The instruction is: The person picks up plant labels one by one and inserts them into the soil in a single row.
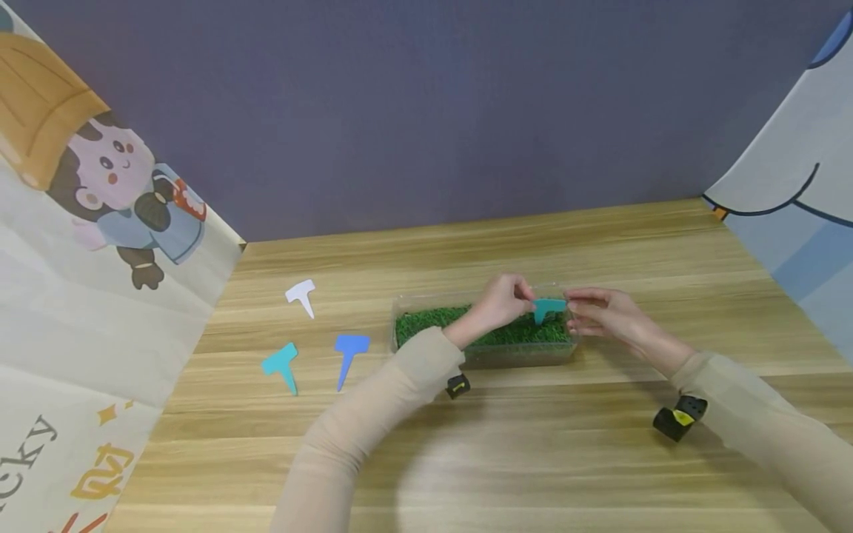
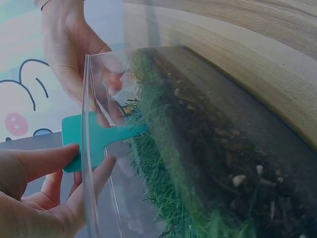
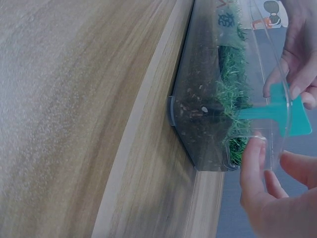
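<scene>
A clear plastic box point(image 1: 523, 357) of green artificial grass point(image 1: 426, 320) over a dark layer stands on the table. My left hand point(image 1: 496, 303) pinches one end of the wide head of a teal T-shaped plant label point(image 1: 550, 306) at the box's right end. In both wrist views the label's stem point(image 2: 121, 133) points down, its tip among the grass blades. At the box's right end is my right hand point(image 1: 609, 317). Its fingers point(image 3: 254, 158) are fairly straight at the clear end wall, apart from the label in the right wrist view.
Left of the box, a blue label point(image 1: 351, 346), another teal label point(image 1: 281, 364) and a white label point(image 1: 302, 294) lie flat on the wooden table point(image 1: 520, 459). A dark panel point(image 1: 433, 111) stands behind, with printed cloths point(image 1: 67, 311) at the sides.
</scene>
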`<action>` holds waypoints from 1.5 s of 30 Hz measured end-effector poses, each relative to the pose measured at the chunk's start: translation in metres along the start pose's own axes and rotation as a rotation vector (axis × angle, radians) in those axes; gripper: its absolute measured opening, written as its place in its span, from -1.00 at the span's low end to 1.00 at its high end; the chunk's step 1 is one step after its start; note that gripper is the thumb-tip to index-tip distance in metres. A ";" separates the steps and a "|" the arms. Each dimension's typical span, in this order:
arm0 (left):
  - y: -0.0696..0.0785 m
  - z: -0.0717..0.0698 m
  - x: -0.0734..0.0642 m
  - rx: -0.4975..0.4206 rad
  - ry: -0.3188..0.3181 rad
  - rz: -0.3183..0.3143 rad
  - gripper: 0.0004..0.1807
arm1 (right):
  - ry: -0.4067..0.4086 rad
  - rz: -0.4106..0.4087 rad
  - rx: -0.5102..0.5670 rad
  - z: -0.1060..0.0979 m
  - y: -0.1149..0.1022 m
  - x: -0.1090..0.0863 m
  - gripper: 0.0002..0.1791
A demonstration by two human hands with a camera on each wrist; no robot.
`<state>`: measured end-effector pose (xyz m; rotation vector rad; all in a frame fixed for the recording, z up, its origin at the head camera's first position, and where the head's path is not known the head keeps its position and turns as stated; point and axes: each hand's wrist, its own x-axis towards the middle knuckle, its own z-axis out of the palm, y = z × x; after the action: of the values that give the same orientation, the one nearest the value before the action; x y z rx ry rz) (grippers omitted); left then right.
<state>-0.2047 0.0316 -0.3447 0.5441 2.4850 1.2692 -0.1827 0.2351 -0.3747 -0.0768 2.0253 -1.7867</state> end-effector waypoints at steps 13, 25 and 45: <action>0.000 -0.001 0.001 0.059 0.001 -0.017 -0.91 | -0.006 -0.010 -0.014 -0.001 0.000 -0.001 -0.36; 0.001 -0.011 -0.006 0.079 -0.050 -0.011 -0.83 | -0.010 -0.018 0.013 -0.002 0.001 0.000 -0.36; -0.007 -0.047 -0.030 0.256 -0.102 0.012 -0.73 | -0.011 -0.024 0.006 -0.003 0.002 -0.001 -0.35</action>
<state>-0.1994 -0.0188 -0.3211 0.6670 2.5757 0.9065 -0.1819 0.2384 -0.3760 -0.1098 2.0193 -1.8028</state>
